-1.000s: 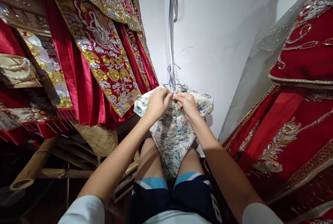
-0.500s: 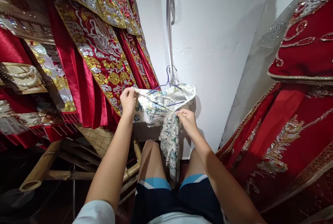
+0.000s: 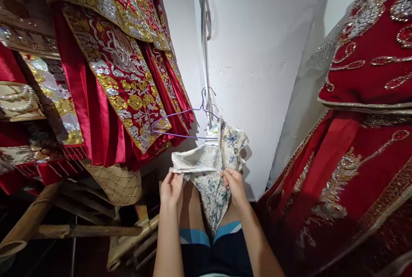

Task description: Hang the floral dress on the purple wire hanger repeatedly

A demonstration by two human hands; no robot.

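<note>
A white floral garment (image 3: pixel 233 142) with blue flowers hangs by its right side on a purple hanger (image 3: pixel 175 135). The hanger's left arm is bare, and its hook is at a white upright rail (image 3: pixel 204 45). My left hand (image 3: pixel 171 188) pinches the lower corner of the garment's loose left side, below the hanger. With fingers closed, my right hand (image 3: pixel 232 184) grips the cloth near the garment's middle. The lower part of the cloth droops between my knees.
Embroidered red and gold garments (image 3: pixel 128 84) hang on the left, close to the hanger. A beaded red garment (image 3: pixel 363 79) hangs on the right. Bamboo poles (image 3: pixel 86 230) stand low on the left, and a white wall (image 3: pixel 254 54) lies behind the hanger.
The garment's left side has come off the hanger, leaving that arm bare. My left hand has moved down and slightly right with the cloth, and my right hand has moved lower.
</note>
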